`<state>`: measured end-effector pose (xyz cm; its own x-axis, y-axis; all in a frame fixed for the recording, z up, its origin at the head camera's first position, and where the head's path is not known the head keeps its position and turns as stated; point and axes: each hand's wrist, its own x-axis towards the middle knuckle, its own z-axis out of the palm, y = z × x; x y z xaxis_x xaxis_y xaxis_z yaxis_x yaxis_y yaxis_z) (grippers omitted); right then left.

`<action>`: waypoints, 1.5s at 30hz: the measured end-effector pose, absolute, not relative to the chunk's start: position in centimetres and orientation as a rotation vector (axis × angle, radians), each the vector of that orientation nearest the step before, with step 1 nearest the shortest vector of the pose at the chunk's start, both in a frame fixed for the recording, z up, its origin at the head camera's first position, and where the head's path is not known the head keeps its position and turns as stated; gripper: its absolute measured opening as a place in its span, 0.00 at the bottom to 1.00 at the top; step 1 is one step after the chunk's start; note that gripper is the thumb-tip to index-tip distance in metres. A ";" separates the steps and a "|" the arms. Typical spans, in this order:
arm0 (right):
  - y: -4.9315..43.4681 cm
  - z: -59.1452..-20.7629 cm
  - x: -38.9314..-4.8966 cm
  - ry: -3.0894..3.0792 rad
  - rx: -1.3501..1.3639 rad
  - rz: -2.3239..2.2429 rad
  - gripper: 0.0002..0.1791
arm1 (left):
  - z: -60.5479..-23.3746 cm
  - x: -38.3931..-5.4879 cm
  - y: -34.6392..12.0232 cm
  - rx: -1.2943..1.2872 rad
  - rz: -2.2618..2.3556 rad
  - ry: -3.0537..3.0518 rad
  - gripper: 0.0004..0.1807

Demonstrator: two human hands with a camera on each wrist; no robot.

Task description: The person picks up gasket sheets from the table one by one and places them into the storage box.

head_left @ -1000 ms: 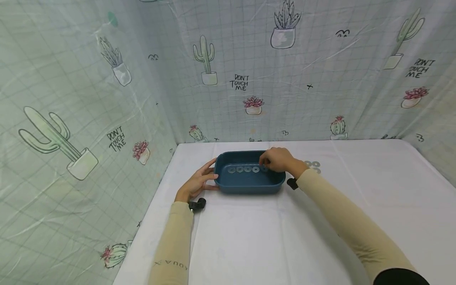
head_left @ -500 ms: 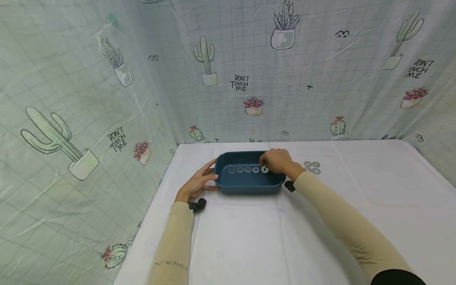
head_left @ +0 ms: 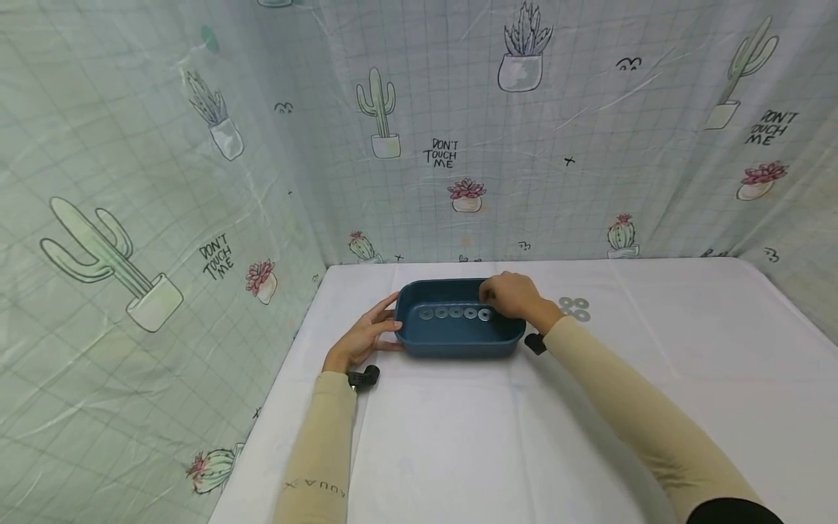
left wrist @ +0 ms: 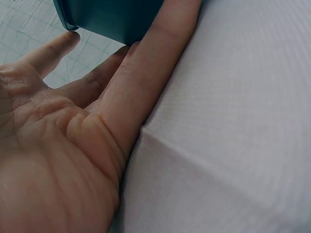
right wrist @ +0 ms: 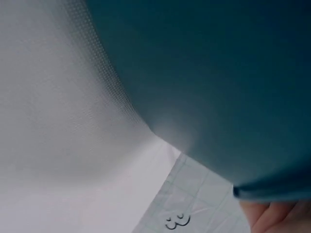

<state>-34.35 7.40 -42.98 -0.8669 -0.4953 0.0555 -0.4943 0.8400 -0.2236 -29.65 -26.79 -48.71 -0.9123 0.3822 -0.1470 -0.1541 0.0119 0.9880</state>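
Observation:
A dark blue rectangular box sits on the white-covered table, with a row of several flat grey washers along its floor, such as the leftmost washer. My left hand is spread around the box's left end, its straight fingers touching the wall; in the left wrist view the fingers extend along the box. My right hand reaches over the right end into the box, fingers curled down at the rightmost washer. Its fingertips are partly hidden. The right wrist view mostly shows the box's outer wall.
Several more washers lie grouped on the table just right of the box, partly close to my right wrist. White cloth covers the table. A cactus-printed curtain hangs behind and to the left.
The rightmost washer, dim among my right fingers at first, now shows plainly in line with the row. My right hand has shifted only slightly; the left hand and box stay put.

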 end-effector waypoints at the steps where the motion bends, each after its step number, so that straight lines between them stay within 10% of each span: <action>1: 7.7 -43.0 -34.3 2.997 -0.824 -0.442 0.10 | -48.7 -29.7 -26.8 0.230 1.960 1.922 0.41; 20: 19.3 -43.8 -31.5 2.957 -0.274 -1.386 0.14 | -48.4 -29.6 -26.7 0.243 1.953 1.920 0.41; 45: 25.6 -46.4 -31.4 2.755 -0.271 -0.878 0.17 | -48.3 -29.4 -26.6 0.212 1.946 1.938 0.40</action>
